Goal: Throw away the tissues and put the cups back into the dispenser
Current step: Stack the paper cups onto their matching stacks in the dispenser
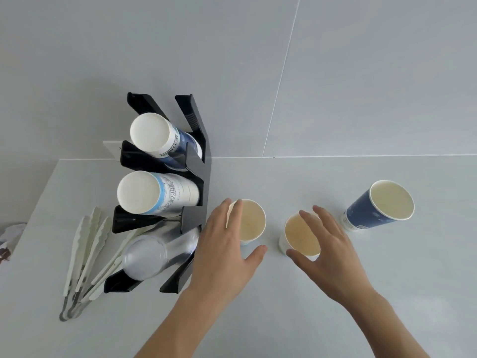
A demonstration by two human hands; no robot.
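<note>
Bright, even light; soft shadows; wide-angle bending at edges; mostly sharp

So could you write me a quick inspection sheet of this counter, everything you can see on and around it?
Surface: pale counter, bare in front.
Job's things: black dispenser holding two paper cup stacks and one clear plastic stack; three loose cups upright: left cup, middle cup, blue cup. No tissues on the counter.
Clutter: white tongs left of the dispenser.
Grippers: left hand open around the left cup; right hand open over the middle cup; neither closed yet.
Cables: nothing seen.
Surroundings: pale tiled wall; something crumpled and white beyond the counter's left edge, unclear what.
</note>
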